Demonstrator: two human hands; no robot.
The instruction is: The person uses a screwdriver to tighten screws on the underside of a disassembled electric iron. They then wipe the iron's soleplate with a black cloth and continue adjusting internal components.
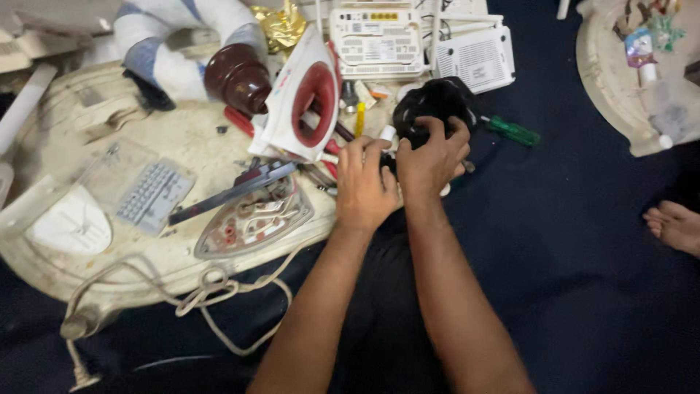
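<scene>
Both forearms reaching up from the bottom edge, nearest the lens, meeting over a black rounded plastic part (436,106) at the edge of a pale worn tabletop (87,263). Right hand (432,162) gripping that black part, fingers (437,130) clamped over its near side. Left hand (362,182) pressing in just beside it, fingers curled together round sth small at the part's base; can't tell what it is, hidden by the knuckles.

Judging the step: working sth loose or into the black part. Doing it well prob. meaning keeping the right-hand grip steady so the part isn't twisting, letting the left do the fine work, and keeping the cord (219,292) clear of the wrists.

Going by size around them: white and red iron body (306,95) standing tilted on the tabletop, left of the hands; bare iron soleplate (251,219) lying flat nearer, with a dark flat bar (233,191) across its top; dark brown glossy knob-shaped piece (237,76) behind.

Boxes and labels: white vented router box (375,33) at the top, a row of yellow ports along its upper edge, pale label panel mid-face; second white vented box (477,58) just right, tilted. Green-handled screwdriver (514,131) on the dark cloth, near the black part. Crumpled gold foil wrapper (281,25) at top.
</scene>
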